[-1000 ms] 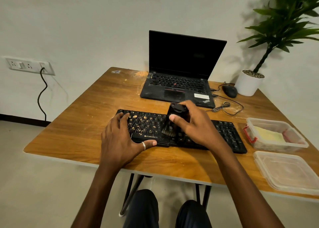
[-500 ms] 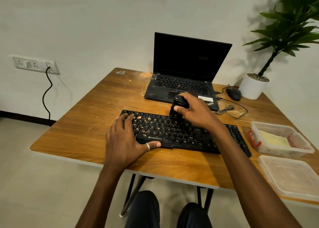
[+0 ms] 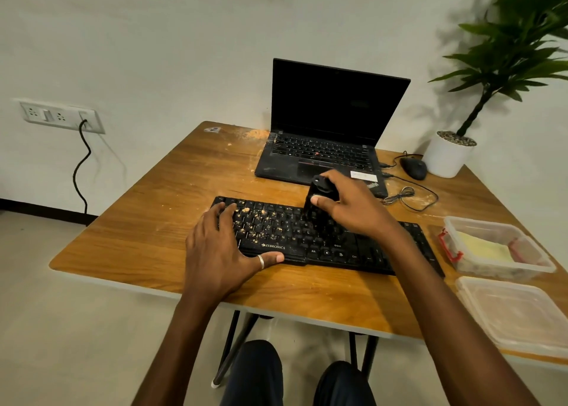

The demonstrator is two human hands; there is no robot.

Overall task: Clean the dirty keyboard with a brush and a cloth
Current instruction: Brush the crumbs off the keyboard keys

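On the near half of the wooden table (image 3: 147, 221) we find the black keyboard (image 3: 292, 236) lying left to right, just in front of an open laptop (image 3: 322, 153). The left hand (image 3: 221, 252) rests on its left end, fingers spread flat over the keys and thumb along the near edge, pressing it steady rather than gripping. The right hand (image 3: 353, 209) is curled round a stubby black brush (image 3: 319, 187), thumb pinched against its side, holding it upright over the middle of the keyboard near the far rows. The bristles seem to be down among the keys, though black on black we cannot tell for sure. Tan crumbs (image 3: 255, 221) lie thick on the keys between the two hands, while the keys to the right look clean. We judge the brushing step to be in hand and well short of done. The next move, as we read it, calls for short strokes leftward across the crumbed keys. The left hand would have to shift, since it covers some of the dirty keys. The cloth (image 3: 482, 247), a yellow fold as far as we can tell, lies in the open plastic container (image 3: 461, 219) at the table's right edge, well apart from both hands. The lid (image 3: 516, 313) lies just nearer. Wiping is not yet begun.
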